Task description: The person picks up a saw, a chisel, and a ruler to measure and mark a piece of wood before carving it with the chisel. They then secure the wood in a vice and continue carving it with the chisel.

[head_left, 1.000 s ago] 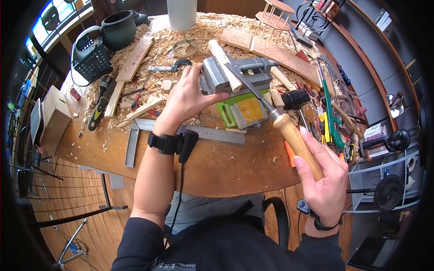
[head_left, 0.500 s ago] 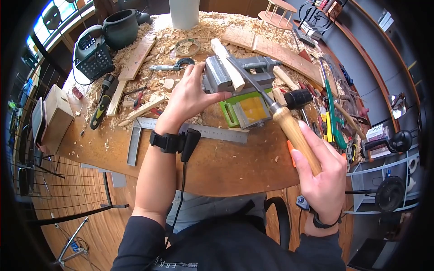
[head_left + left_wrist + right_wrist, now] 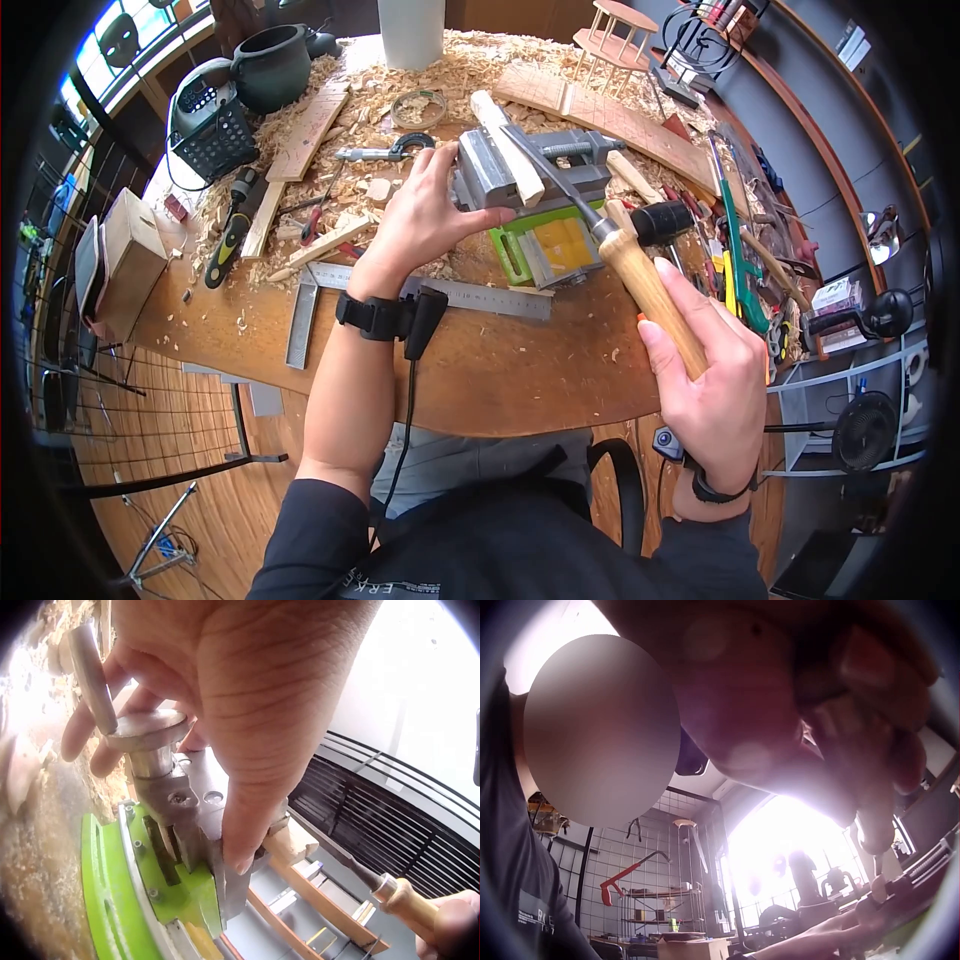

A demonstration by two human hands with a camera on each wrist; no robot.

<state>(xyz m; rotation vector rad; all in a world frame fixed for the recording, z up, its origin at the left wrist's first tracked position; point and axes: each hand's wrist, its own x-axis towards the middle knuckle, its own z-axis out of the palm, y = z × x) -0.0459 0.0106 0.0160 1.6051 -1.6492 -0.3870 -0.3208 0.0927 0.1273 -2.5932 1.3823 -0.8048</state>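
Note:
A bench vise (image 3: 484,168) stands on the workbench, a pale strip of wood (image 3: 510,150) held at a slant in it. My left hand (image 3: 425,212) grips the vise's near left end, thumb along the front and fingers over the far side; in the left wrist view the fingers pass behind the vise's screw handle (image 3: 93,679). My right hand (image 3: 715,385) holds the wooden handle (image 3: 650,295) of a long steel file. Its dark blade (image 3: 560,180) lies along the right side of the strip. The right wrist view is dim, with the file mostly hidden.
Wood shavings cover the back of the bench. In front of the vise lies a steel square (image 3: 480,297). Boards (image 3: 620,125) lie behind, a black-headed mallet (image 3: 662,222) and a green-handled saw (image 3: 738,260) at the right. A screwdriver (image 3: 232,240) lies at the left.
The file has slid slightly forward along the wooden strip, my right hand moving with it. My left hand keeps its place on the vise. The head view has shifted a little.

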